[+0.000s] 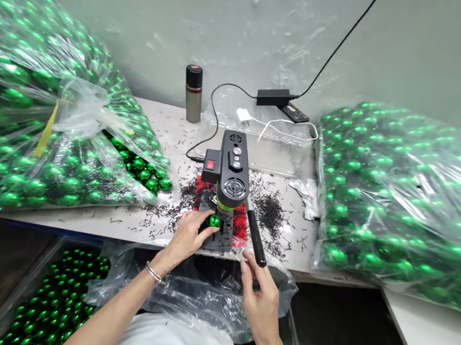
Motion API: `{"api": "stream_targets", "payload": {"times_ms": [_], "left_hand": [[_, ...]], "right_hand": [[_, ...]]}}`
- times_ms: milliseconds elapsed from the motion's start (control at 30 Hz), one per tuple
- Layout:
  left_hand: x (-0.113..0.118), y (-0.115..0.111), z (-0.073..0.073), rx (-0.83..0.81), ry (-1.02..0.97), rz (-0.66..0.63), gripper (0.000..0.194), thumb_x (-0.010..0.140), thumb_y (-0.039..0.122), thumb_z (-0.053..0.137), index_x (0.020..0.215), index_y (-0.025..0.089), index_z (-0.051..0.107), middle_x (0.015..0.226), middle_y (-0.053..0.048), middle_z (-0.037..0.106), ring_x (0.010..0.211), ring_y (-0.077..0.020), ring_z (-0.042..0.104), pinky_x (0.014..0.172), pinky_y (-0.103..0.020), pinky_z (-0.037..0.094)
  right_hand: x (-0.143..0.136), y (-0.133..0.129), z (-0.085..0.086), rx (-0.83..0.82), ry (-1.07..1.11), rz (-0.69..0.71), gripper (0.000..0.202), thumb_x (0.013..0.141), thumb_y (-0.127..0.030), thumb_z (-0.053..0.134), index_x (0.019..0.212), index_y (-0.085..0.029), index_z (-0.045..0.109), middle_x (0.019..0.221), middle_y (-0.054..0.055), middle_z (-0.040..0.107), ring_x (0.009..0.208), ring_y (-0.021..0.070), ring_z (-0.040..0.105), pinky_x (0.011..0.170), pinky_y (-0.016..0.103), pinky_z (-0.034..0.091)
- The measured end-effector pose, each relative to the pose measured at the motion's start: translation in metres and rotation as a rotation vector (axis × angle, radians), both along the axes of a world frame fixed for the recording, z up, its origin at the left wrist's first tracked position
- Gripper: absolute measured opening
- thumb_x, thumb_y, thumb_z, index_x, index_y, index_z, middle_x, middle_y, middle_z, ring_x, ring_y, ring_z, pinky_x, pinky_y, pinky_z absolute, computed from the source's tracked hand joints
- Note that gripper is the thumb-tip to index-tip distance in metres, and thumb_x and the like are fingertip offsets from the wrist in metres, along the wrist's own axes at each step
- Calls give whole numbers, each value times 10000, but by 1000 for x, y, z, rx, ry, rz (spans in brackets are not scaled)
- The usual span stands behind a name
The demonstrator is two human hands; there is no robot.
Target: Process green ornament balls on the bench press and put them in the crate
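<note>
In the head view my left hand (191,234) holds a shiny green ball (214,220) between thumb and finger, beneath the head of a small black machine (235,167). My right hand (260,292) is just below the end of the machine's black lever (256,239). Its fingers are curled, and something green shows partly between them; most of it is hidden. A dark base plate (221,244) lies under the machine, on a red mat (241,225) strewn with black bits.
Large clear bags of green balls flank the work spot, a left bag (37,164) and a right bag (405,207). Behind stand a bottle (194,96) and a black power adapter (275,97) with cables. A white cloth (308,198) lies right. An open bag (60,291) is below the table (115,227).
</note>
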State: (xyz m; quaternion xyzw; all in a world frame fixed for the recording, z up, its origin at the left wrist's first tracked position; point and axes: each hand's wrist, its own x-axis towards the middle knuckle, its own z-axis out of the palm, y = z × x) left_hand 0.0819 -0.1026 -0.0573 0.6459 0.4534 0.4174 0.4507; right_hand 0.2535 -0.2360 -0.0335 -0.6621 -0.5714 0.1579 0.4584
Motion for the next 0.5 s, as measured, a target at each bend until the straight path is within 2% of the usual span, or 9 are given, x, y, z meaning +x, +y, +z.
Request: {"api": "stream_targets", "payload": {"times_ms": [167, 300, 400, 500], "left_hand": [[2, 0, -2, -15, -16, -12, 313, 728, 399, 797, 1011, 277, 742, 1032, -95, 707, 1068, -328, 534, 1114, -469, 239], [2, 4, -6, -45, -87, 6, 322, 693, 418, 816, 976, 279, 752, 1073, -93, 698, 1130, -340, 511, 1133, -477, 223], [0, 5, -10, -18, -79, -8, 301, 713, 394, 803, 986, 280, 750, 1081, -93, 693, 1125, -334, 514, 1137, -487, 220], [-3, 6, -8, 14, -68, -35, 298, 729, 352, 793, 1013, 275, 745, 1092, -99, 686, 1106, -326, 528, 1140, -490, 213]], "right_hand": [[5, 12, 21, 90, -44, -6, 250, 940, -247, 522, 1144, -204, 658, 1101, 97, 714, 1007, 199, 694, 834, 311, 602], [3, 22, 43, 348, -73, -55, 417, 910, -205, 555, 1325, -235, 546, 1229, 121, 636, 929, 192, 691, 738, 319, 621], [-2, 31, 57, 570, -94, -30, 572, 872, -158, 594, 1415, -265, 453, 1314, 125, 552, 885, 171, 670, 697, 325, 628], [-7, 40, 65, 628, -158, 4, 627, 834, -125, 646, 1417, -257, 456, 1301, 114, 546, 983, 186, 648, 718, 307, 634]]}}
